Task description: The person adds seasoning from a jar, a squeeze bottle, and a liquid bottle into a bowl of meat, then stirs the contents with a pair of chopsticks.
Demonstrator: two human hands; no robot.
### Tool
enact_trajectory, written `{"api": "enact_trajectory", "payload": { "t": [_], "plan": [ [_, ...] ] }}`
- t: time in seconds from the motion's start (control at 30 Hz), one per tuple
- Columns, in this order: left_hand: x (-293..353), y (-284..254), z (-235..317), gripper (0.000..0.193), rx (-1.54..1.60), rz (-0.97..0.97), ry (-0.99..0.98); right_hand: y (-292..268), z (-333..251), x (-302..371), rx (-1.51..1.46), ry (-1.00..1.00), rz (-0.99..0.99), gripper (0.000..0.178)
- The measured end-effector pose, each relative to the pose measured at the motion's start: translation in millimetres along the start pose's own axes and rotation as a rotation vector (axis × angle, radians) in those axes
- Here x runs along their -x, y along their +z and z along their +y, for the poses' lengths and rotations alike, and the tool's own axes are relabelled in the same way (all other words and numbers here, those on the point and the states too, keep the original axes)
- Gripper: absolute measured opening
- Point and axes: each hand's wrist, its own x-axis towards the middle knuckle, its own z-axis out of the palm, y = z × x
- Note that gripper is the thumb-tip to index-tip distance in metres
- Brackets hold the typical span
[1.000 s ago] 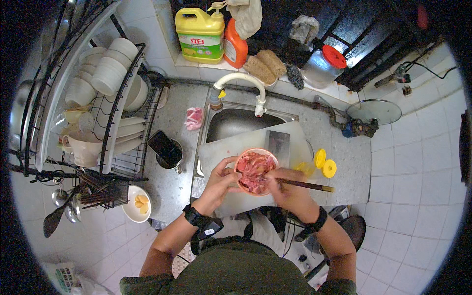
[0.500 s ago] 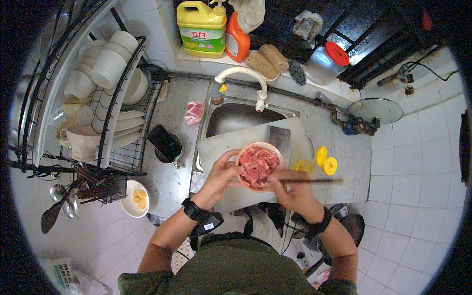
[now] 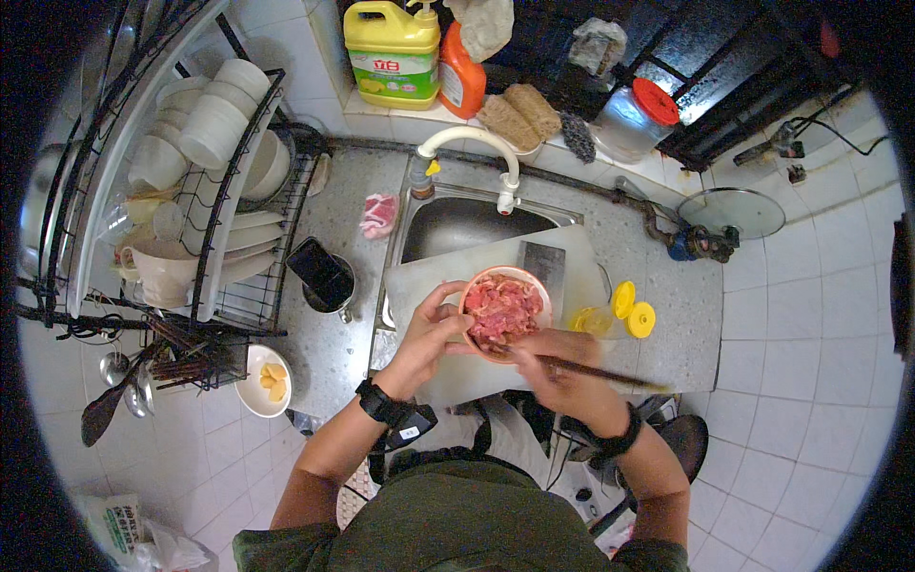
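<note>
My left hand is closed around the left side of a small bowl, fingers under it and thumb near the rim. Sliced raw meat fills the bowl, which I hold above a white cutting board. In my right hand, smeared by motion, are brown chopsticks. Their tips dip into the meat at the bowl's near edge, and their back ends point right. Behind the bowl lies a broad grey blade, apparently a cleaver, on the board. A clear container with an open yellow lid stands to the right.
The board overlaps the sink, under a white faucet. To the left are a phone on a metal cup, a piece of raw meat, a dish rack and a bowl of pale yellow pieces. Bottles line the ledge.
The chopsticks have swung so their back ends sit lower, and my right hand has shifted slightly toward me. The meat lies differently in the bowl. My left hand keeps its hold.
</note>
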Motion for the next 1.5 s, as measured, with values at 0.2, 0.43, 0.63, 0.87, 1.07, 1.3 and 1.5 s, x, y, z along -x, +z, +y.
{"api": "enact_trajectory", "payload": {
  "t": [0.2, 0.43, 0.63, 0.87, 1.07, 1.3, 1.5],
  "plan": [
    [4.1, 1.2, -1.7, 0.047, -0.009, -0.032, 0.022, -20.6, 15.0, 5.5, -0.017, 0.289, 0.182, 0.005],
    [5.7, -1.6, 4.8, 0.046, 0.002, -0.013, -0.004, -54.7, -2.1, 16.1, 0.025, 0.253, 0.097, 0.005],
    [2.5, 2.9, 1.2, 0.047, 0.01, -0.002, -0.023, -14.2, 15.0, 14.5, -0.025, 0.116, 0.084, 0.007],
    [5.2, 2.6, -2.6, 0.048, -0.048, -0.043, 0.04, -11.8, 17.6, 10.2, -0.03, 0.24, 0.211, 0.009],
    [4.9, -0.8, -4.4, 0.048, -0.015, 0.024, 0.035, -27.7, -12.4, 16.9, -0.086, 0.353, 0.114, 0.005],
    [6.8, 0.3, -5.3, 0.048, 0.007, -0.004, 0.048, -12.7, -1.6, 5.2, 0.145, 0.054, 0.123, 0.004],
    [9.2, 4.2, -7.5, 0.048, 0.019, -0.036, 0.042, -5.2, 2.8, 9.2, 0.079, 0.102, 0.135, 0.004]
  ]
}}
